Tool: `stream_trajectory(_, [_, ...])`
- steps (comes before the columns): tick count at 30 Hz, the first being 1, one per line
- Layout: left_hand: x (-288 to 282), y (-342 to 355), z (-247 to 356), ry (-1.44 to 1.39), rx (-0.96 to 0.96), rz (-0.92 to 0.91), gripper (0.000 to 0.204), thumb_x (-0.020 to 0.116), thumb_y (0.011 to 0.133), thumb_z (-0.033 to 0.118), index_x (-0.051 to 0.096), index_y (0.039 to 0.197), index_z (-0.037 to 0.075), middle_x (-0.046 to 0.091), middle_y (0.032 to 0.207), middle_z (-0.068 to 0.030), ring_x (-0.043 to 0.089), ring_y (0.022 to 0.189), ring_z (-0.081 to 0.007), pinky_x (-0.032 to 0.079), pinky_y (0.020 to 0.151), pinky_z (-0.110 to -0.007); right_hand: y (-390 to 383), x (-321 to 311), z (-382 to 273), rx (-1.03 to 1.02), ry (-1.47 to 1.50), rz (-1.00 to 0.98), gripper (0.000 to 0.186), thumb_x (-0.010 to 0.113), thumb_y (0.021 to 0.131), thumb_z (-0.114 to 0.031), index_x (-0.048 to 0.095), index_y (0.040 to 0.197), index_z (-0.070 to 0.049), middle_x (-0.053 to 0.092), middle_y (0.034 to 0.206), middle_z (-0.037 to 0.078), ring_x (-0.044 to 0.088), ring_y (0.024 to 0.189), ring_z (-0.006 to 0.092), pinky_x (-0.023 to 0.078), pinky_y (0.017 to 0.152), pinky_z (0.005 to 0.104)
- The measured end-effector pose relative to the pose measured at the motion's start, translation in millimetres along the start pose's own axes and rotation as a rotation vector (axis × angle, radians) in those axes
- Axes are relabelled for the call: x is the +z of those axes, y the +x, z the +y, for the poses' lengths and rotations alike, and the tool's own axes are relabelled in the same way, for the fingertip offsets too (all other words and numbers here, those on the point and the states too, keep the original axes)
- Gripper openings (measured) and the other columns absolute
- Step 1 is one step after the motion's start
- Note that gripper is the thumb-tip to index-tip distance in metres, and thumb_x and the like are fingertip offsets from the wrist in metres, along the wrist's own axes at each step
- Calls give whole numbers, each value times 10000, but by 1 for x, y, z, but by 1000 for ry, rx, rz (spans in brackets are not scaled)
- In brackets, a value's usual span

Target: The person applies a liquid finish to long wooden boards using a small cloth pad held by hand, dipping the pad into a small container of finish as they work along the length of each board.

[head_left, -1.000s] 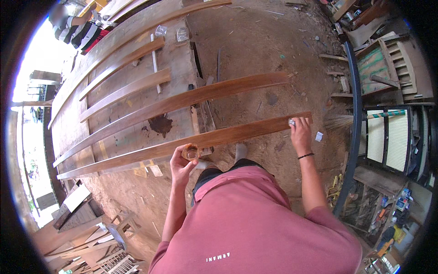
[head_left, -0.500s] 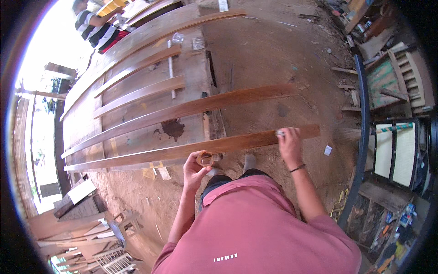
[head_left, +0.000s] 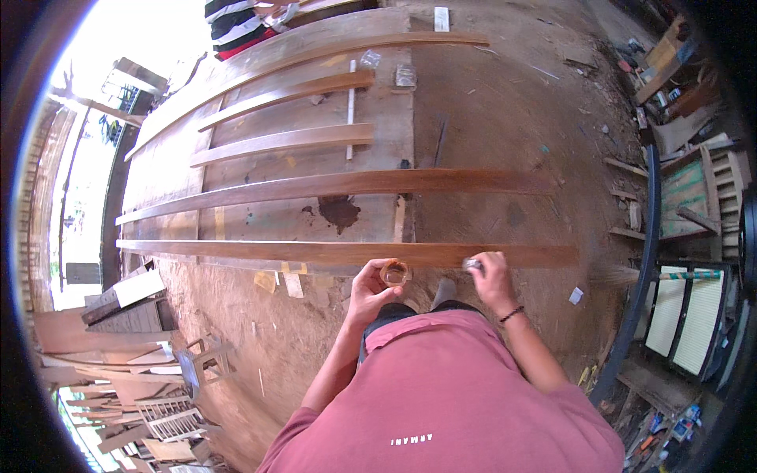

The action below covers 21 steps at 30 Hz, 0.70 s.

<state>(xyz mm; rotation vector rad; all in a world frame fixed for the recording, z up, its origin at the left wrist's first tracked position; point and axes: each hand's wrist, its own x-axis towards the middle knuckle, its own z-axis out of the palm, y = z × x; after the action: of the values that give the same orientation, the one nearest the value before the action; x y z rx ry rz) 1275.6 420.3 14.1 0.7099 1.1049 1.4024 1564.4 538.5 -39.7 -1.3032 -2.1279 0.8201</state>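
My left hand [head_left: 369,293] is closed around a small, clear round cup [head_left: 394,273] with some brown liquid in it. In my right hand [head_left: 494,284] a small greyish-white wad [head_left: 472,264] is pinched between the fingers; its material is too small to make out. Both hands are at the near edge of a long, narrow brown wooden board [head_left: 315,252], which lies across the view with a glossy surface. Beyond it lies a second long brown board [head_left: 339,184], roughly parallel. The wad looks close to the board, but I cannot tell whether it touches.
Two shorter boards [head_left: 284,143] and another long strip [head_left: 315,52] rest on the low plywood table [head_left: 268,217], which has a dark stain. A person in a striped shirt [head_left: 235,24] is at the far left. A broom [head_left: 623,276] and a dark rail [head_left: 648,221] stand right.
My right hand has moved left along the near board, closer to the cup. The view has turned, so the boards appear more level. My left hand still holds the cup.
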Motion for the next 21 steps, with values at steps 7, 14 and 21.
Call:
stream_trajectory(7, [-34,-6,7,15,-31,34,591,866,827,26,583,1345,25,660,1240,-50,645,1115,-119,551,961,-286,-1,-68,72,402,230,194,188,735,903,-54,648,1069,-39,688,943,41,643,881,152,523,834,335])
stream_trajectory(14, [-66,2,13,-34,0,-13,593,858,828,6,577,1349,21,650,1264,-53,629,1152,-123,537,997,-293,16,-41,38,368,239,117,179,750,890,-55,660,1044,-38,697,944,53,660,878,158,533,830,326])
stream_trajectory(21, [-107,10,38,22,51,-57,589,832,825,-46,563,1346,9,632,1309,-78,620,1197,-154,539,1034,-321,37,10,-59,262,42,-11,227,753,840,-39,643,1039,-39,677,993,122,675,910,264,541,820,381])
